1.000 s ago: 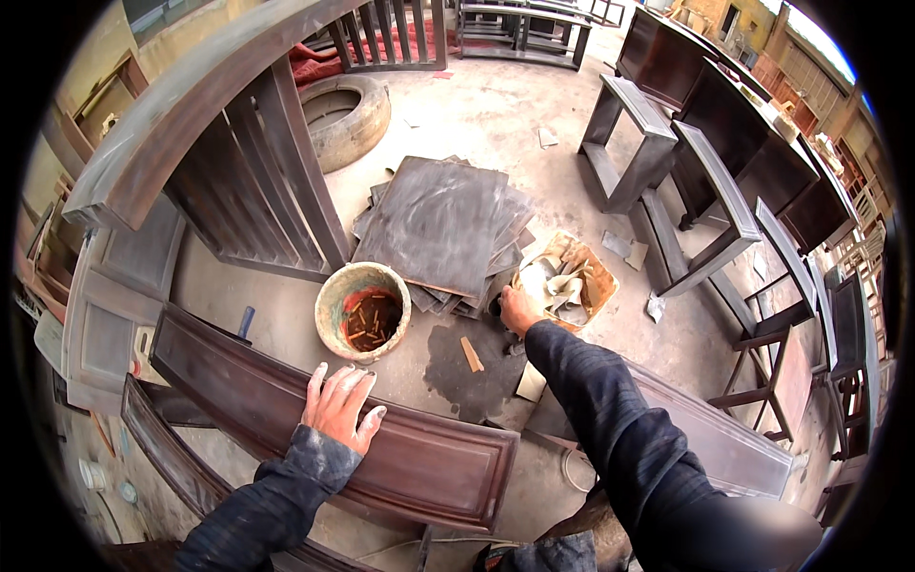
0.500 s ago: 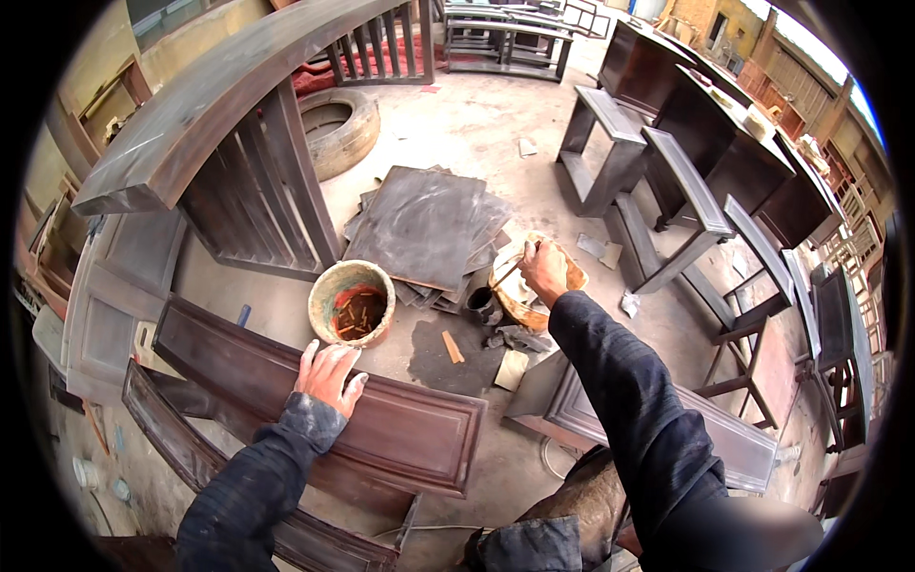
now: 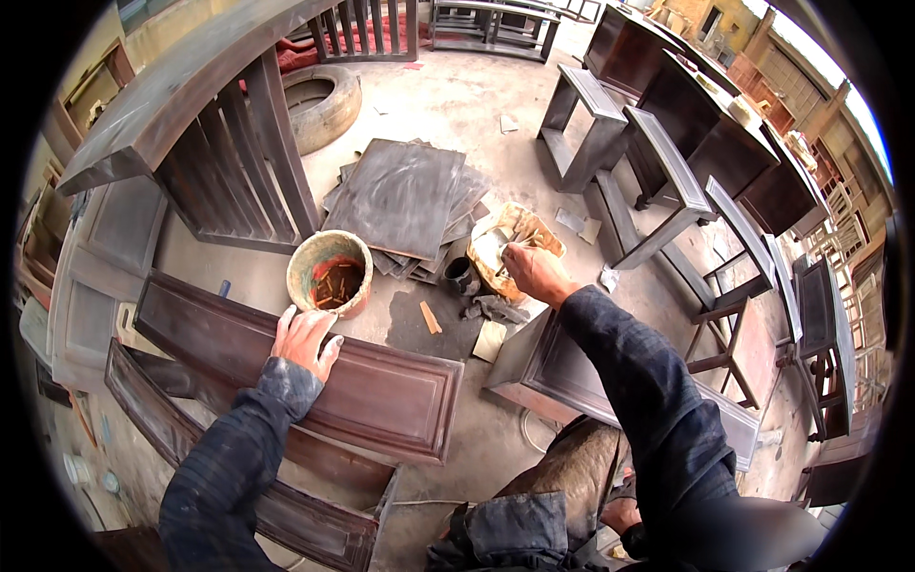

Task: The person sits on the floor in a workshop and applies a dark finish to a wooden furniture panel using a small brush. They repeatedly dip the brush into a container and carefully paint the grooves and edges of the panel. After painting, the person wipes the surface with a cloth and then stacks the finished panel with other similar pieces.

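My left hand lies with fingers spread on the upper edge of a reddish-brown wooden panel, close to the bucket. The round bucket is crusted and holds reddish matter with several short brown sticks. Over a yellowish open bag-like container, my right hand is closed with fingers pinched. What it grips, if anything, is hidden from this angle. Pale and brown bits show inside the container. A small black cup stands to its left, with dark rags just below.
Stacked dark boards lie ahead, with a tyre behind them. A slatted wooden frame rises at left. Wooden benches and cabinets stand at right. A dark panelled piece lies beneath my right forearm. A wood strip is on the floor.
My right hand, which showed a thin stick-like thing pointing left, has turned and come lower over the container; that thing no longer shows clearly. My left hand stays on the panel. The view has shifted slightly.
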`<state>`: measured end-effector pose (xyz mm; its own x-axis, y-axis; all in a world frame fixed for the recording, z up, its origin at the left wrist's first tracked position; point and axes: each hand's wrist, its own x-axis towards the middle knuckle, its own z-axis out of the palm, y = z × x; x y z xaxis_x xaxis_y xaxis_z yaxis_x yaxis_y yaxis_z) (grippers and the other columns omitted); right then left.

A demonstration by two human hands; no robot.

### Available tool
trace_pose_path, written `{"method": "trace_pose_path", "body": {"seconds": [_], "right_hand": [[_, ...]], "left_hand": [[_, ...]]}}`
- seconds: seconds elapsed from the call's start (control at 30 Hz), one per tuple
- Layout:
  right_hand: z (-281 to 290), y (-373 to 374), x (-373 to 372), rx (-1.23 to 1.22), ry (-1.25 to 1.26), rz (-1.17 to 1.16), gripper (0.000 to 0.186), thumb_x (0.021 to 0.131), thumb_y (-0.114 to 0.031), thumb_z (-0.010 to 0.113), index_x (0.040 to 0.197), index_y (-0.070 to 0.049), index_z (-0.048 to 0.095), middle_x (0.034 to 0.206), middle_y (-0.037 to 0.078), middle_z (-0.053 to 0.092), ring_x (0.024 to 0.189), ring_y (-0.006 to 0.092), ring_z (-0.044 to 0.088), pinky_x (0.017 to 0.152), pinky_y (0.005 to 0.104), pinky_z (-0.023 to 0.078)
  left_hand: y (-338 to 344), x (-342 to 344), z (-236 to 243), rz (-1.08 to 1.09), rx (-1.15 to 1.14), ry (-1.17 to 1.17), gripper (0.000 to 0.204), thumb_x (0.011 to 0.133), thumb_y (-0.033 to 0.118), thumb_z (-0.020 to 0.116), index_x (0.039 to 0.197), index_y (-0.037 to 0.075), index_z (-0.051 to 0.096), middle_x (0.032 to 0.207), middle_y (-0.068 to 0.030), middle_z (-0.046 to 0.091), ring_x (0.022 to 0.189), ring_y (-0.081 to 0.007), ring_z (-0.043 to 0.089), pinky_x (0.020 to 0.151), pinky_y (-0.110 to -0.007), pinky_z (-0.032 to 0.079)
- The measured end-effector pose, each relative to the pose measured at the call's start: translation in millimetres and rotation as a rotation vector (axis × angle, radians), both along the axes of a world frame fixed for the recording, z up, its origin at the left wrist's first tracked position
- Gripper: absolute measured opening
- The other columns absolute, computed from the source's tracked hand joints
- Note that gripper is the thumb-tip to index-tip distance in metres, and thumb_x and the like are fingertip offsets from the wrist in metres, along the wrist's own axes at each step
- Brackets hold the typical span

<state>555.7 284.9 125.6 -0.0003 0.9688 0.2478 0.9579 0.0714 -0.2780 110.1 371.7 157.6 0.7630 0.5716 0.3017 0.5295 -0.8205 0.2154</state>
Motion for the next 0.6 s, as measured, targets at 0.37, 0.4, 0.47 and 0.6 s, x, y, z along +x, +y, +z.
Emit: {"method": "trace_pose_path", "body": {"seconds": [0.37,0.4,0.47,0.6], "right_hand": [[23,-5,-9,-0.07,0.054,-0.039,0.02,0.095,-0.02,0.054,0.091,0.0,0.058,0.073,0.023,0.065,0.07,0.0422,0.066,0.063,0.0502,0.051],[22,-6,-7,-0.075,0.085,-0.035,0.02,0.095,-0.02,0.055,0.091,-0.001,0.058,0.074,0.023,0.064,0.071,0.0426,0.065,0.064,0.0505,0.051],[19,-7,-5,-0.084,0.148,-0.028,0.02,0.095,-0.021,0.055,0.092,-0.001,0.058,0.074,0.024,0.064,0.071,0.0434,0.065,0.065,0.051,0.051],[6,3,-10,-0.048,0.182,-0.003,0.021,0.096,-0.022,0.056,0.093,-0.001,0.057,0.075,0.024,0.065,0.071,0.0442,0.065,0.064,0.0519,0.05]], "left_hand": [[-1,0,4,0.004,-0.021,-0.017,0.035,0.091,0.015,0.063,0.124,0.003,0.059,0.118,-0.0145,0.062,0.117,-0.0323,0.056,0.114,-0.05,0.031],[-1,0,5,0.004,-0.018,-0.013,0.035,0.091,0.015,0.063,0.124,0.003,0.059,0.118,-0.0145,0.062,0.117,-0.0322,0.056,0.114,-0.05,0.031],[-1,0,5,0.004,-0.01,-0.006,0.035,0.091,0.015,0.063,0.123,0.003,0.059,0.118,-0.0145,0.062,0.117,-0.0321,0.056,0.114,-0.05,0.031],[0,2,4,-0.001,-0.022,0.006,0.036,0.09,0.016,0.064,0.124,0.004,0.059,0.119,-0.0147,0.062,0.118,-0.0322,0.055,0.114,-0.051,0.031]]}}
